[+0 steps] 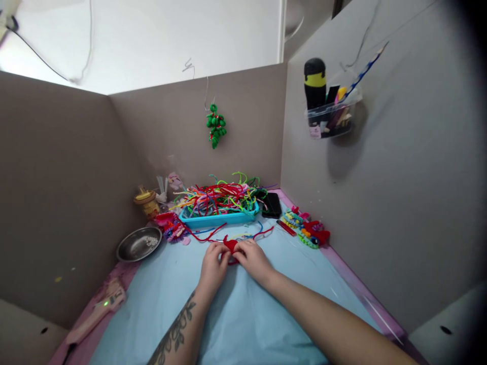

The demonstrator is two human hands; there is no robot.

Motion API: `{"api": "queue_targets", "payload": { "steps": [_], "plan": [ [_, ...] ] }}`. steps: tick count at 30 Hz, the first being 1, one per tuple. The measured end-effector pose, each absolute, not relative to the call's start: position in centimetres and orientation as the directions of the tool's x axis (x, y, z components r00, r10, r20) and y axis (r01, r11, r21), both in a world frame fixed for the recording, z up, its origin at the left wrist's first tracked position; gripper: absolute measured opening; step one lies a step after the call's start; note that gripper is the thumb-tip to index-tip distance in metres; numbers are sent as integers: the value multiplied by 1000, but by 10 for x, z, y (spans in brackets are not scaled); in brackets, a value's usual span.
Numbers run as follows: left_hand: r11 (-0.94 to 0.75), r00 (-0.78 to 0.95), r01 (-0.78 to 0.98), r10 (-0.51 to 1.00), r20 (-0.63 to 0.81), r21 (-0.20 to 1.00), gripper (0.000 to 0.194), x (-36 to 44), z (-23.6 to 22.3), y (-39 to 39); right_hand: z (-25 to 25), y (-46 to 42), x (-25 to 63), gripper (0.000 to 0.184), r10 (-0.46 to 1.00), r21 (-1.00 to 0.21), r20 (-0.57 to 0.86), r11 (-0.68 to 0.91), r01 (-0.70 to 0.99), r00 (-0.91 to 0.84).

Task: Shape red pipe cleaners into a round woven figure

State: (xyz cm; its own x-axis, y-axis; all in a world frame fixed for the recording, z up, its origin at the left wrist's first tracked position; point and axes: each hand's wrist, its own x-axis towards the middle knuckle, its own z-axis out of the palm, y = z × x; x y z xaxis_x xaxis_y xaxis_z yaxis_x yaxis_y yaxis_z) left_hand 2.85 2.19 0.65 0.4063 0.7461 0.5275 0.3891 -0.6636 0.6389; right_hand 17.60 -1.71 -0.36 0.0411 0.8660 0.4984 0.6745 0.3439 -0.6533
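Note:
My left hand (213, 266) and my right hand (254, 258) meet in the middle of the light blue table cover (236, 319). Both have their fingers curled round a small red pipe-cleaner piece (231, 247) held between them. A long red strand (207, 236) trails from it to the left along the cover. Right behind the hands stands a turquoise tray (218, 219) heaped with several pipe cleaners in many colours.
A metal bowl (139, 243) sits at the left, a pink glue gun (99, 309) nearer the left edge. A black phone (271, 205) and finished coloured pieces (306, 230) lie at the right. Grey partition walls enclose the desk; a tool holder (330, 116) and green ornament (216, 125) hang on them.

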Motion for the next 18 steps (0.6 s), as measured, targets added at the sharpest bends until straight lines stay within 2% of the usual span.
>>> {"api": "queue_targets", "payload": {
  "steps": [9,18],
  "plan": [
    [-713,419,369,700,578,596,8,31,5,17,-7,-14,177,10,877,-703,476,337,627,63],
    [-789,370,375,609,701,487,9,32,5,6,3,-22,177,13,895,-795,443,361,487,60]
  ]
}}
